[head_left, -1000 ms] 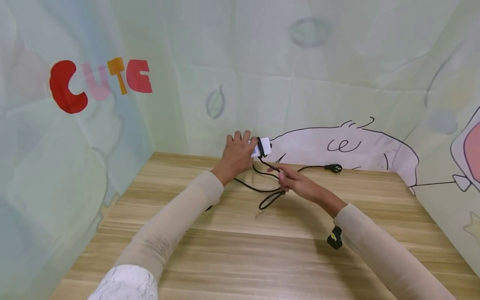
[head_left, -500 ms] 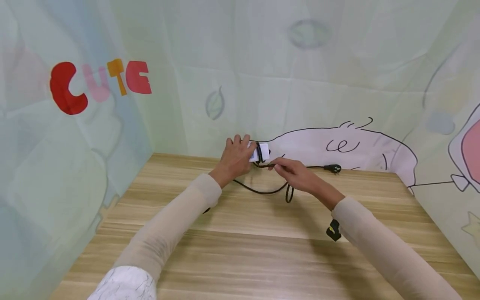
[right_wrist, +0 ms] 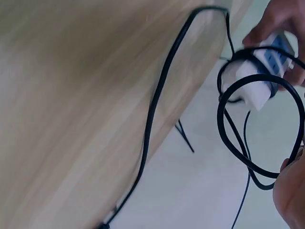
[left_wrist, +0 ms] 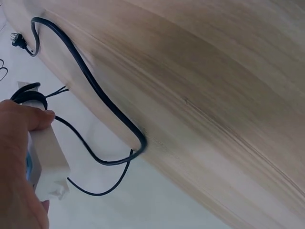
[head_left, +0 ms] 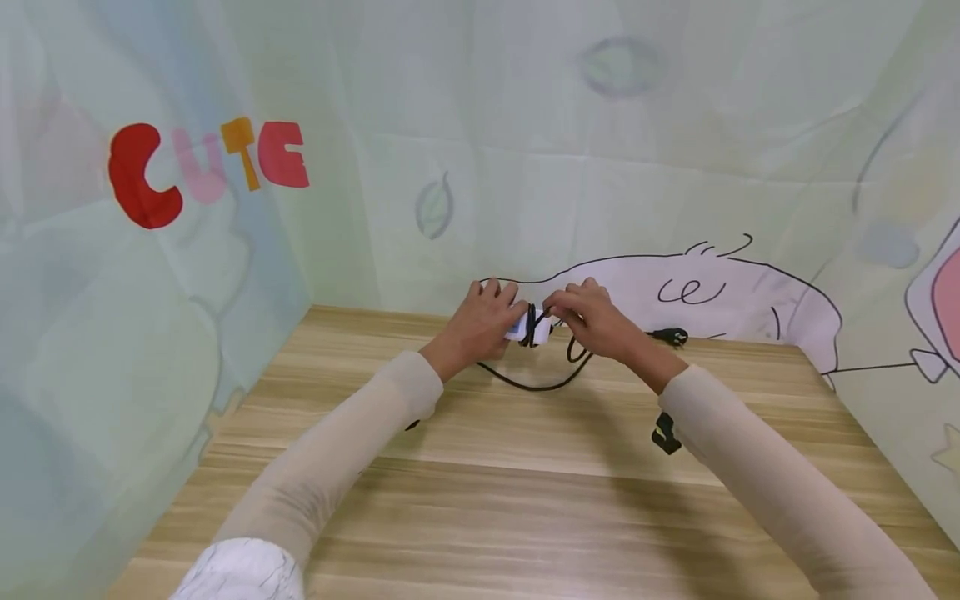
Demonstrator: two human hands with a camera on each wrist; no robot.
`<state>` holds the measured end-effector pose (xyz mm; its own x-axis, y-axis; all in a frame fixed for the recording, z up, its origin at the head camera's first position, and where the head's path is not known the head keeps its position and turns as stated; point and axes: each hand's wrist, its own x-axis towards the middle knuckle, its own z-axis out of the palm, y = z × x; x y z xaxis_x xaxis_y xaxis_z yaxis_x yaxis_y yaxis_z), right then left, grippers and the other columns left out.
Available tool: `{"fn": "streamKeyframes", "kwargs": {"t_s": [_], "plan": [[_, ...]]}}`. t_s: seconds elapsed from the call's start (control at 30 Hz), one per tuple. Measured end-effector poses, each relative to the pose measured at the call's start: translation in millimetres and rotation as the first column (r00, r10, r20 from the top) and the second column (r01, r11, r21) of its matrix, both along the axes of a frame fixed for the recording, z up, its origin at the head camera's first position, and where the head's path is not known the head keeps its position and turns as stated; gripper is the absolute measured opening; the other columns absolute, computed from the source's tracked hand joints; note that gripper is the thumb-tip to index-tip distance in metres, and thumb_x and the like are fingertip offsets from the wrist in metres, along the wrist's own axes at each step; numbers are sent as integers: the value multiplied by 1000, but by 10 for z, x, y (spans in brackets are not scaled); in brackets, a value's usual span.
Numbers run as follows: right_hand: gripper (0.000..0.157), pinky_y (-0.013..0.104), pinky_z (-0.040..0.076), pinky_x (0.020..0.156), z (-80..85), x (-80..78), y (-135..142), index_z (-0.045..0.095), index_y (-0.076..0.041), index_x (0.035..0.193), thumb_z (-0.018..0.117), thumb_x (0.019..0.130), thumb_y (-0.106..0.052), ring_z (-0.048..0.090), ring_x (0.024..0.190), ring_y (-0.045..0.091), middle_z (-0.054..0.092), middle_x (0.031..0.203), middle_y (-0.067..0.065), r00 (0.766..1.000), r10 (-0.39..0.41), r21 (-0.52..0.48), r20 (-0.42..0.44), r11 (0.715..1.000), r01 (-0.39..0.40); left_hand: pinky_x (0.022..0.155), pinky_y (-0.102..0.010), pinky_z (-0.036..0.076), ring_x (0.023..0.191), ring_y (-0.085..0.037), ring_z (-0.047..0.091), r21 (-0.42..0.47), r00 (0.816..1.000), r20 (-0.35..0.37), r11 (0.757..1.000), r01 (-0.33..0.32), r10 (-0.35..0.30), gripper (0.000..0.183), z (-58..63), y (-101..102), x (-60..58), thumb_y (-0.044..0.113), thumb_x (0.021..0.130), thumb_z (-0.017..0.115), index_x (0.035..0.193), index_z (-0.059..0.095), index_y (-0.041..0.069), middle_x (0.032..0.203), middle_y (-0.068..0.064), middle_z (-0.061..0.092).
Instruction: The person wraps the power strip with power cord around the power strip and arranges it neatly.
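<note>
My left hand (head_left: 478, 327) grips a small white power strip (left_wrist: 48, 160) with a blue socket face, held up near the back wall. Black cord is wrapped round the strip's middle. The right hand (head_left: 596, 321), close to the strip's other end, pinches the black cord (right_wrist: 228, 112); a loop of it hangs at the fingers. More of the cord (head_left: 532, 388) sags in a curve between the two hands. At the cord's end, the black plug (head_left: 670, 336) lies by the table's back edge, right of the right hand. The left palm hides part of the strip.
The wood-grain table (head_left: 480, 533) meets a pale printed cloth wall (head_left: 517, 167) at the back, with more cloth at both sides. Colourful letters (head_left: 146, 177) mark the left wall. A black piece (head_left: 665, 433) shows at the right sleeve.
The right hand has moved up to the power strip, bringing the cord across its front. The left hand and strip have shifted slightly right and down. The plug has stayed in place.
</note>
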<state>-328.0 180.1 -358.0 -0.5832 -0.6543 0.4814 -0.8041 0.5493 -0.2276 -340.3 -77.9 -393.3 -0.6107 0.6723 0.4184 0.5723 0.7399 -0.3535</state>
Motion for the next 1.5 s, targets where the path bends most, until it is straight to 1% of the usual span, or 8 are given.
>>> {"fn": "streamKeyframes", "kwargs": {"t_s": [0.2, 0.43, 0.6, 0.87, 0.9, 1.03, 1.23, 1.5], "plan": [[13, 42, 23, 79, 36, -79, 61, 72, -12, 119, 63, 112, -15, 34, 83, 28, 57, 88, 10, 986, -109, 111, -123, 986, 123, 90, -55, 56, 109, -37, 62, -5, 996, 3, 996, 85, -85, 38, 23, 32, 47, 21, 98, 80, 133, 70, 14, 129, -14, 64], [15, 45, 29, 75, -7, -172, 105, 73, -13, 118, 61, 113, -21, 39, 80, 31, 60, 85, 10, 975, -127, 62, -180, 988, 140, 89, -51, 51, 111, -36, 59, 37, 989, 36, 989, 142, -144, 43, 39, 121, 95, 21, 94, 84, 132, 70, 8, 127, -16, 62], [34, 55, 28, 67, -469, -757, 314, 73, -29, 121, 46, 118, -49, 34, 81, 23, 57, 85, -2, 962, -186, 13, -199, 981, 193, 89, -51, 50, 111, -35, 60, 71, 988, 25, 986, 148, -150, 40, 38, 166, 123, 21, 94, 83, 129, 70, 7, 124, -15, 63], [28, 45, 29, 76, -397, -726, 286, 78, -22, 118, 56, 117, -39, 39, 80, 22, 70, 91, 2, 975, -188, -45, -120, 982, 184, 93, -52, 54, 116, -36, 63, 45, 989, 1, 988, 148, -148, 45, 73, 214, 185, 26, 98, 83, 135, 68, 6, 134, -14, 67], [29, 44, 29, 77, -487, -869, 311, 78, -24, 119, 55, 116, -42, 40, 81, 21, 72, 93, 0, 979, -173, -61, -106, 984, 167, 94, -52, 55, 117, -36, 64, 39, 989, -1, 988, 147, -147, 45, 74, 219, 190, 27, 99, 82, 136, 68, 6, 135, -14, 68], [31, 43, 32, 81, -405, -722, 296, 80, -22, 120, 57, 115, -41, 43, 84, 25, 77, 102, 3, 986, -166, -68, -35, 984, 163, 93, -52, 56, 117, -35, 65, 42, 987, -29, 986, 161, -160, 45, 57, 231, 203, 28, 101, 81, 137, 67, 6, 135, -14, 69], [34, 43, 28, 80, -899, -1324, 512, 79, -34, 122, 54, 113, -56, 40, 85, 23, 71, 98, -6, 982, -184, -57, -32, 982, 182, 92, -50, 56, 117, -35, 66, 78, 978, -81, 977, 199, -193, 43, 30, 211, 232, 29, 102, 78, 137, 69, 6, 134, -14, 70], [41, 45, 35, 81, -1018, -1380, 587, 72, -35, 128, 40, 117, -58, 45, 88, 25, 72, 103, -3, 980, -188, -7, -62, 982, 188, 94, -50, 57, 118, -35, 66, 107, 968, -138, 968, 225, -210, 46, 121, 212, 240, 34, 101, 81, 137, 70, 7, 132, -12, 69]]}}
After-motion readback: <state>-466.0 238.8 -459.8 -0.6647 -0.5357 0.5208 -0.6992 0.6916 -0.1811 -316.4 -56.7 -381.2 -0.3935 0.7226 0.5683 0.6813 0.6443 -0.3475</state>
